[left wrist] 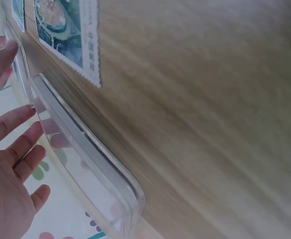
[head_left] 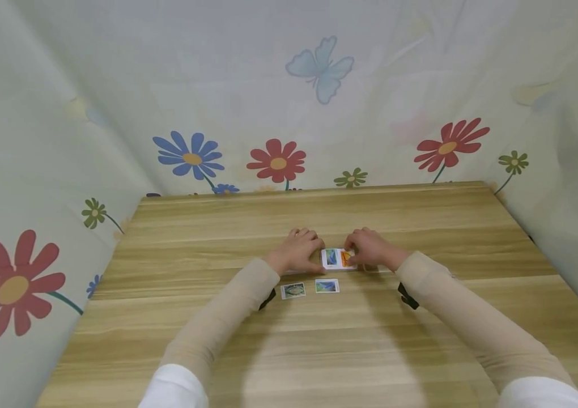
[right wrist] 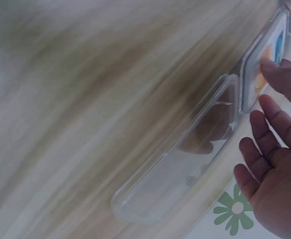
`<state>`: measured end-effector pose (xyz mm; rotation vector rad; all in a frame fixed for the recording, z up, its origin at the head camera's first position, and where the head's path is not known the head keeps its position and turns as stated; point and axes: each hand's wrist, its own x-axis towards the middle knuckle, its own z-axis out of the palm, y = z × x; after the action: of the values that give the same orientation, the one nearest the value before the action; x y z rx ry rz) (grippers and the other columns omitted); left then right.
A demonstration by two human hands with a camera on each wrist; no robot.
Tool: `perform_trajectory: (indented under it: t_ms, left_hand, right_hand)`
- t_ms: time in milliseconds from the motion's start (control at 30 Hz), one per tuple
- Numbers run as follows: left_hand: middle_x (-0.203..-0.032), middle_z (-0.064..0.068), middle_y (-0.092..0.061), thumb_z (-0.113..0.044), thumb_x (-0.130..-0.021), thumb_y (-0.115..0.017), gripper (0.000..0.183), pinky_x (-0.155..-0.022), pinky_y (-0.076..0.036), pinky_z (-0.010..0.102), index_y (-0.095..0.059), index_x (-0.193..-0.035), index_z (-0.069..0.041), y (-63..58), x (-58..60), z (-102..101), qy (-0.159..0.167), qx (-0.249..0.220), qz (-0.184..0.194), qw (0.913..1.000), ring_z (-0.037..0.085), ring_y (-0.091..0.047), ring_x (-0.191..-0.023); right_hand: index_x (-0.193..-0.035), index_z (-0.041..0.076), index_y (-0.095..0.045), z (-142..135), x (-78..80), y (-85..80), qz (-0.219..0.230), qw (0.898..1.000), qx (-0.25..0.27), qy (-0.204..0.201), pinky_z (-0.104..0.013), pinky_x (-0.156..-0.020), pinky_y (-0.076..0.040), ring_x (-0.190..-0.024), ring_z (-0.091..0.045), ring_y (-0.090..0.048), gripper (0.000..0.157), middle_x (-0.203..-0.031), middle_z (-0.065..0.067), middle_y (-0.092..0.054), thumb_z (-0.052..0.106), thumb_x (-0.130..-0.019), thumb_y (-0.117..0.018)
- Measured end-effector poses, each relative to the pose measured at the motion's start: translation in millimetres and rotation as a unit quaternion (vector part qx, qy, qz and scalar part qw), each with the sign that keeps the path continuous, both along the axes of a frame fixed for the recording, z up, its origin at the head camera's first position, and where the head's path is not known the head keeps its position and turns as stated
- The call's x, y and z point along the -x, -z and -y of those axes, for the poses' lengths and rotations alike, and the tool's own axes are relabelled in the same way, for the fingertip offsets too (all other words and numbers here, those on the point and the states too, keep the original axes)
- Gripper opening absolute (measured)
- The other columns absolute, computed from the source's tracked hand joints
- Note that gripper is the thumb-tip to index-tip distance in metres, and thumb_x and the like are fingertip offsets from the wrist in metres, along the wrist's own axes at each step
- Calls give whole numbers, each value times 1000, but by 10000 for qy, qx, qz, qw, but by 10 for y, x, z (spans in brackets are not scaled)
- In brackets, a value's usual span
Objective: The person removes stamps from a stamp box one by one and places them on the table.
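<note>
A small flat case point(head_left: 331, 267) with a white inside lies between both hands, a blue-green stamp point(head_left: 331, 258) and an orange stamp point(head_left: 345, 259) showing in it. My left hand point(head_left: 299, 250) holds the case's left end, thumb in front and fingers behind. At the right end, my right hand point(head_left: 373, 249) has its thumb on the orange stamp and its index finger at the far edge. Its other fingers hang loosely behind in the right wrist view. Nearer me on the table lie a green patterned stamp point(head_left: 293, 290) and a blue-green landscape stamp point(head_left: 327, 285).
A long clear plastic box point(left wrist: 85, 149) with pale contents stands beside the left hand. Next to the right hand lies a clear plastic tray or lid point(right wrist: 170, 174). The wooden table point(head_left: 319, 351) meets a flowered cloth backdrop point(head_left: 228, 102).
</note>
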<state>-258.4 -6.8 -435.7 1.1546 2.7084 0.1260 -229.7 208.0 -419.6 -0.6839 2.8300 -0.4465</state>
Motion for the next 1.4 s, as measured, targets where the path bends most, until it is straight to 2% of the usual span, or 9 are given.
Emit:
perform_trajectory:
  t_ms: [333, 667, 933, 1200, 1400]
  left_hand:
    - [-118, 0, -50, -60, -76, -62, 61, -106, -24, 41, -55, -121, -20, 35, 7, -5, -25, -40, -45, 10000, 17, -41, -113]
    - [-118, 0, -51, -59, -76, -62, 61, -105, -25, 42, -55, -121, -19, 49, -6, -1, -85, -154, -24, 9998, 17, -41, -112]
    - [-116, 0, -51, -57, -77, -63, 59, -104, -26, 43, -55, -121, -19, 4, -34, -3, -90, -205, 22, 9997, 18, -42, -110]
    - [-116, 0, -51, -57, -77, -62, 58, -104, -26, 43, -55, -121, -20, 10, -40, -3, -103, -159, 11, 9998, 18, -42, -110]
    - [-116, 0, -51, -57, -77, -62, 59, -104, -26, 42, -55, -122, -19, -13, -51, -4, -108, -155, 56, 9998, 18, -41, -109]
  right_hand:
    - [-94, 4, -65, 26, 25, -10, 250, 9994, -64, 236, -43, -84, -37, -89, -25, -48, 27, -94, -9, -62, 20, -74, -74]
    - [-92, 4, -62, 20, 16, -24, 205, 9995, 72, 219, -40, -80, -36, -83, -23, -47, 27, -89, -8, -63, 20, -74, -75]
    - [-93, 7, -62, 8, 17, -22, 174, 9996, 96, 210, -33, -72, -33, -78, -19, -45, 26, -82, -6, -58, 19, -74, -75]
    - [-89, 8, -65, -15, 17, 10, -116, 9998, 97, 93, -34, -71, -35, -77, -20, -47, 17, -81, -5, -60, 15, -75, -72]
    - [-86, 8, -66, -13, 7, 39, -525, 9985, 154, 54, -35, -69, -37, -74, -20, -49, 8, -78, -5, -61, 11, -79, -67]
